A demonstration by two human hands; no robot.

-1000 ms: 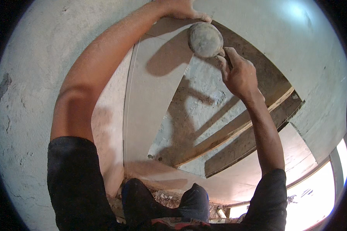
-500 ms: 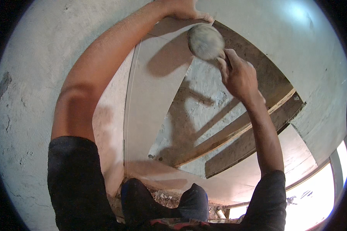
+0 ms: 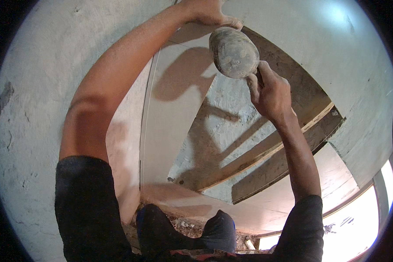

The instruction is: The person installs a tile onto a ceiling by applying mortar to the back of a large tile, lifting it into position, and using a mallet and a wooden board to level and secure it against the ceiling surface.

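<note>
Right hand [image 3: 271,94] grips mallet [image 3: 235,54]; recess [image 3: 233,92] holds wooden strip [image 3: 319,114]

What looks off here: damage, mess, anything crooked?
A dark, rough patch at far left breaks up the pale wall; it looks chipped. Loose debris lies between the knees, untidy beside the smooth boards. The mallet in the right hand has a smudged head, probably just dirt.

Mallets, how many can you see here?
1: the dusty grey, round-headed mallet, held in the right grip, just below the left grip near the picture's top. Others could be hidden.
</note>
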